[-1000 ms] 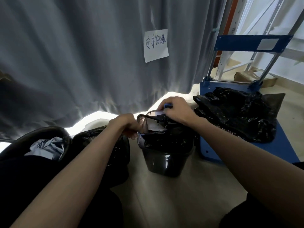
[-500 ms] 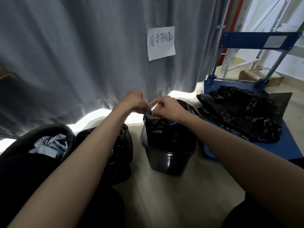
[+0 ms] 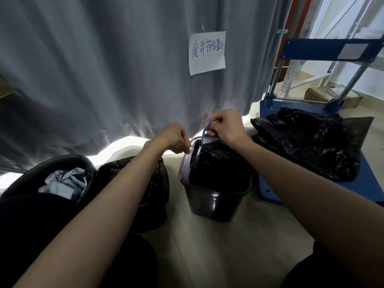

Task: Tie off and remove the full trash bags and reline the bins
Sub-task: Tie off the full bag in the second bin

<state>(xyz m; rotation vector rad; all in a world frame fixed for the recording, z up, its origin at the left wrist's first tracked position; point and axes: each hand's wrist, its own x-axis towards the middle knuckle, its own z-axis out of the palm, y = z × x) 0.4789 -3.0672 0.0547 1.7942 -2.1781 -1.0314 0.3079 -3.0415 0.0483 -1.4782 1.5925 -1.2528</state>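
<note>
Head view: a person's right hand (image 3: 225,126) pinches a blue drawstring (image 3: 204,133) pulled up from the black trash bag (image 3: 218,163) sitting in a dark bin (image 3: 214,202) at centre frame. At 9 o'clock of the bag's neck, the left hand (image 3: 174,138) curls its fingers, apparently gripping the plastic. More black bags (image 3: 307,142) lie on a blue cart (image 3: 369,183) at 3 o'clock.

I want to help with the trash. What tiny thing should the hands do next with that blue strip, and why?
Probably pull the blue strip tighter. The right hand pinches its upper end above the bag, and the left hand holds the gathered neck. The bag sits in the bin, so its mouth likely needs cinching before lifting out.
</note>
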